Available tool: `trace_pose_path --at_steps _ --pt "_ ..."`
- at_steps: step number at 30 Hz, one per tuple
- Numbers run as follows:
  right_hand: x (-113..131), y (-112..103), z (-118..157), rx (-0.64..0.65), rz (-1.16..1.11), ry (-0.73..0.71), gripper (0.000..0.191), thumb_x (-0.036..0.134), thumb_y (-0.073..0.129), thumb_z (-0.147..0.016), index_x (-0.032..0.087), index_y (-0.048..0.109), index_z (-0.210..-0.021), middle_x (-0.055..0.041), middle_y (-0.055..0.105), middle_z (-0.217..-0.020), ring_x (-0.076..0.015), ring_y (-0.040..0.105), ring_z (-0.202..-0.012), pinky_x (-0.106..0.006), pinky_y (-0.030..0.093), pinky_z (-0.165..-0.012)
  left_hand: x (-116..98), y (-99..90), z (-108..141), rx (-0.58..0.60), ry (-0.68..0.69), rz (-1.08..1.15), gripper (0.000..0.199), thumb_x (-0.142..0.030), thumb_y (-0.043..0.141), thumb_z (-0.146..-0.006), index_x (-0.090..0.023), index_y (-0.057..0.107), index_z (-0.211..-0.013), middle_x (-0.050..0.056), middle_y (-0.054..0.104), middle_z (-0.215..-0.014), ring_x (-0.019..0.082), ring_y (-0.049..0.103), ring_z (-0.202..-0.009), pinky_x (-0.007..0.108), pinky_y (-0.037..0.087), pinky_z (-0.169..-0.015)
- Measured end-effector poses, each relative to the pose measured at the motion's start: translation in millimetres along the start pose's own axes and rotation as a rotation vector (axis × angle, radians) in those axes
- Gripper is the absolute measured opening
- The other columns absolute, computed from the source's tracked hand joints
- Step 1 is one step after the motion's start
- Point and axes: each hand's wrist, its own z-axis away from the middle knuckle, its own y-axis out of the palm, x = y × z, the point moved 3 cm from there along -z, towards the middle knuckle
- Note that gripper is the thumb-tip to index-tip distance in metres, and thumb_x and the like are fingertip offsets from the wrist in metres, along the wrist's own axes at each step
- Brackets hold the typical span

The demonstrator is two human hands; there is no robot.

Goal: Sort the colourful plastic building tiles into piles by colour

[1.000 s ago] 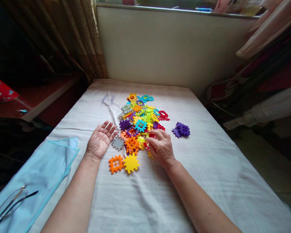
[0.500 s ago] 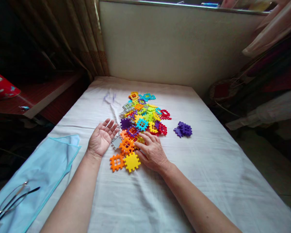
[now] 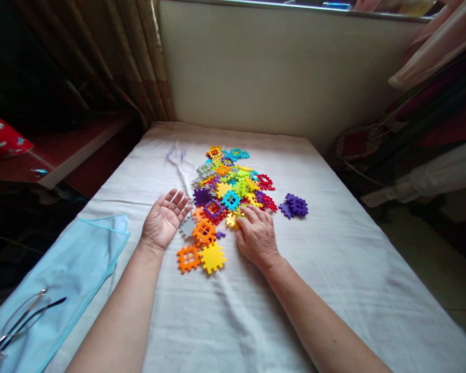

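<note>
A pile of bright plastic interlocking tiles with notched edges lies in the middle of the bed-like white surface. My left hand rests palm up at the pile's left side, fingers spread and nothing in it. Beside it are a grey tile and an orange window tile. My right hand is palm down at the near right edge, its fingers curled onto a yellow tile; its fingertips are partly hidden. Nearest to me are a flat yellow tile and another orange window tile.
Two or more purple tiles lie apart on the right. On the left, glasses rest on a light blue cloth. A red patterned container stands on a dark red table. A pale panel rises behind.
My right hand has shifted right, and the yellow, cyan and red tiles near it have slid the same way. A small purple tile now shows beside the orange one. My left hand stays put.
</note>
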Motion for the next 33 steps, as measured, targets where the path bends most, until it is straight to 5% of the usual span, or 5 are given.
trace_pose_path --at_steps 9,19,24,28,33 --pt "22.5 7.1 3.1 0.108 -0.13 -0.156 0.017 0.033 0.066 -0.083 0.025 0.073 -0.096 -0.0084 0.055 -0.141 -0.0323 0.035 -0.139 -0.051 0.022 -0.113 0.2 -0.3 -0.3 -0.007 -0.004 -0.002 0.024 -0.031 0.047 -0.094 -0.018 0.066 -0.102 0.007 0.073 -0.105 0.019 0.069 -0.099 0.041 0.054 -0.092" --pt "14.1 10.0 2.6 -0.006 -0.123 -0.144 0.009 0.02 0.059 -0.086 0.021 0.067 -0.082 -0.0067 0.063 -0.132 -0.0299 0.038 -0.138 -0.05 0.026 -0.112 0.2 2.2 1.5 0.001 -0.003 -0.002 0.025 -0.03 0.045 -0.095 -0.018 0.066 -0.102 0.006 0.072 -0.104 0.018 0.069 -0.097 0.039 0.055 -0.09" --pt "-10.5 -6.9 -5.5 -0.157 -0.085 -0.129 0.011 0.024 0.056 -0.091 0.021 0.066 -0.087 -0.0078 0.073 -0.106 -0.0225 0.063 -0.104 -0.037 0.044 -0.092 -0.5 3.8 2.5 -0.01 -0.011 0.009 0.027 -0.03 0.042 -0.097 -0.018 0.066 -0.102 0.005 0.073 -0.102 0.018 0.069 -0.095 0.039 0.056 -0.088" --pt "-38.3 -17.3 -10.7 -0.275 -0.146 -0.074 0.017 0.026 0.052 -0.093 0.021 0.067 -0.088 -0.0043 0.073 -0.081 -0.0164 0.065 -0.074 -0.029 0.048 -0.075 -0.7 4.4 2.6 -0.018 -0.018 0.022 0.028 -0.028 0.041 -0.097 -0.018 0.066 -0.101 0.006 0.073 -0.101 0.018 0.069 -0.094 0.038 0.057 -0.086" --pt "-105.3 -27.7 -5.3 -0.46 -0.277 0.364 0.024 0.039 0.055 -0.086 0.019 0.068 -0.087 -0.0045 0.071 -0.077 -0.0157 0.063 -0.064 -0.028 0.051 -0.068 -1.0 1.9 1.2 -0.01 -0.015 0.029 0.027 -0.028 0.042 -0.097 -0.017 0.066 -0.103 0.006 0.073 -0.103 0.019 0.069 -0.096 0.039 0.057 -0.086"
